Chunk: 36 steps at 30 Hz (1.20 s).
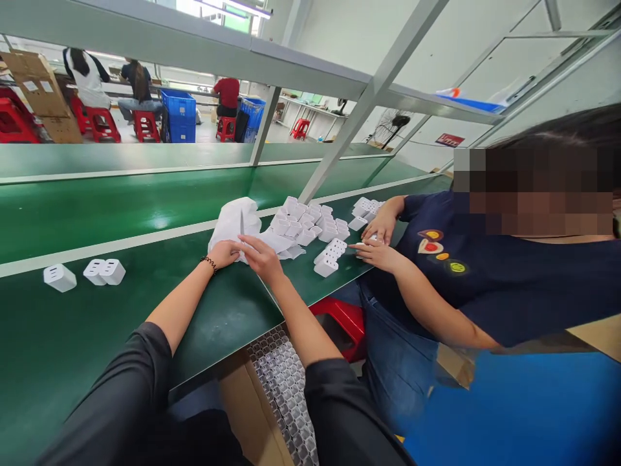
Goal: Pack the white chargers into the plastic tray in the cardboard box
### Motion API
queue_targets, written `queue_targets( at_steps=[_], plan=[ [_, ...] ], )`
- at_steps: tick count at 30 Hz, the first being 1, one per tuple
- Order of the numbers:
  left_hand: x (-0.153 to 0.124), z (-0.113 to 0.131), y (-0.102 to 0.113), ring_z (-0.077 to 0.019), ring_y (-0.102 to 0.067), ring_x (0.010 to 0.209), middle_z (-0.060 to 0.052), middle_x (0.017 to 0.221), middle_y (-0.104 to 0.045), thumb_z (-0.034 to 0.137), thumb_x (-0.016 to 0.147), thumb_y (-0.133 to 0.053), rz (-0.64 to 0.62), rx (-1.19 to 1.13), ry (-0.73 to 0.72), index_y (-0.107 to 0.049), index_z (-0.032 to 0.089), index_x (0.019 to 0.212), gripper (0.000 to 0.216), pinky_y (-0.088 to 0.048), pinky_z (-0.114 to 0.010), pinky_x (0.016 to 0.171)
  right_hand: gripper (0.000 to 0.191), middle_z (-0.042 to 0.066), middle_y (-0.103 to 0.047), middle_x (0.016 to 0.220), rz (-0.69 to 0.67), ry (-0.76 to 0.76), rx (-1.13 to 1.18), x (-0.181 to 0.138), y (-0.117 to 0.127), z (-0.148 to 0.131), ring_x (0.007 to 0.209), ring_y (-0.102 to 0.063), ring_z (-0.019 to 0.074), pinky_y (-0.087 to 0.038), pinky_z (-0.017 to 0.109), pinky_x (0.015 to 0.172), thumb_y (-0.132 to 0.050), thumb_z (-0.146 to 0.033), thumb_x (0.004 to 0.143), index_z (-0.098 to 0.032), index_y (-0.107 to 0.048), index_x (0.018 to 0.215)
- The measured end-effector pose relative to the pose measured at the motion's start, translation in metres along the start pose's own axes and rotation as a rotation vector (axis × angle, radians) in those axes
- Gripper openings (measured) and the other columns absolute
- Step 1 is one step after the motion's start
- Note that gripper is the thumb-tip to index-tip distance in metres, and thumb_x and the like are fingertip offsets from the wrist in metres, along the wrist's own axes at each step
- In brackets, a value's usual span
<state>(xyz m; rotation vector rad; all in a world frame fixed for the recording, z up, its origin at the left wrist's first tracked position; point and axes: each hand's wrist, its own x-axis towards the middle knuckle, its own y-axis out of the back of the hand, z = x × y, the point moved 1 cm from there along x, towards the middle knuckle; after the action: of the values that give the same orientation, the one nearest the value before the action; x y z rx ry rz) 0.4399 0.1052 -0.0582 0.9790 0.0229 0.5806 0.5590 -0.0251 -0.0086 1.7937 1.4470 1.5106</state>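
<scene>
My left hand [226, 254], with a dark beaded bracelet at the wrist, is closed at the front edge of a crumpled white plastic bag [231, 223]. Fingertip to fingertip with it, my right hand [262, 259] makes a pinch. A thin grey pointed strip [241, 221] rises from between the two hands; which hand grips it is hard to see. What else the fingers hold is hidden. Just right of the bag lies a pile of white charger-like blocks [303, 220]. More white blocks [104, 272] with dark slots stand on the green table [160, 278] to the left.
A co-worker's hands [381, 243] handle white blocks at the right, beside a small group of blocks [330, 257]. A slanted metal post [361, 116] crosses behind the pile. Below the table edge sits a cardboard box [252, 401] with rows of parts, near a red stool [347, 323].
</scene>
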Motion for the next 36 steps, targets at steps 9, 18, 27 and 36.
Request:
queue_targets(
  at_steps=[9,18,27,36],
  plan=[
    [-0.033,0.016,0.019,-0.0265,-0.055,0.128,-0.004,0.123,-0.07,0.014,0.079,-0.061,0.062,0.136,-0.092,-0.078,0.027,0.105,0.033,-0.035,-0.047,0.119,0.051,0.01,-0.074,0.12,-0.061,-0.148,0.143,0.033,-0.044,0.04,0.119,-0.066,0.0234,-0.05,0.047,0.109,-0.043,0.001,0.074,-0.018,-0.074,0.11],
    [-0.082,0.036,0.075,-0.0327,-0.033,0.146,-0.013,0.154,-0.043,0.034,0.086,-0.062,0.093,0.237,-0.155,-0.052,0.016,0.144,0.061,-0.024,-0.052,0.125,0.045,0.004,-0.07,0.128,0.357,-0.255,0.35,-0.036,0.018,0.007,0.124,-0.062,0.0225,-0.046,0.043,0.113,-0.045,-0.013,0.084,-0.023,-0.07,0.12],
    [-0.275,0.069,0.135,-0.0262,-0.046,0.14,0.0,0.151,-0.049,0.052,0.1,-0.042,-0.215,0.415,-0.259,-0.047,0.031,0.147,0.052,-0.042,-0.049,0.115,0.034,0.007,-0.073,0.1,0.691,-1.177,0.352,-0.349,-0.047,-0.029,0.084,-0.071,0.0186,-0.058,0.04,0.085,-0.047,-0.041,0.095,-0.017,-0.065,0.114],
    [-0.33,0.085,0.072,-0.0376,-0.022,0.152,0.004,0.168,-0.013,0.052,0.094,-0.053,-0.094,0.393,0.087,-0.022,0.042,0.158,0.072,-0.015,-0.06,0.126,0.034,0.009,-0.063,0.125,-0.076,-1.904,0.306,-0.485,-0.173,-0.054,0.107,-0.065,0.0215,-0.057,0.043,0.091,-0.062,-0.037,0.097,-0.017,-0.06,0.125]
  ],
)
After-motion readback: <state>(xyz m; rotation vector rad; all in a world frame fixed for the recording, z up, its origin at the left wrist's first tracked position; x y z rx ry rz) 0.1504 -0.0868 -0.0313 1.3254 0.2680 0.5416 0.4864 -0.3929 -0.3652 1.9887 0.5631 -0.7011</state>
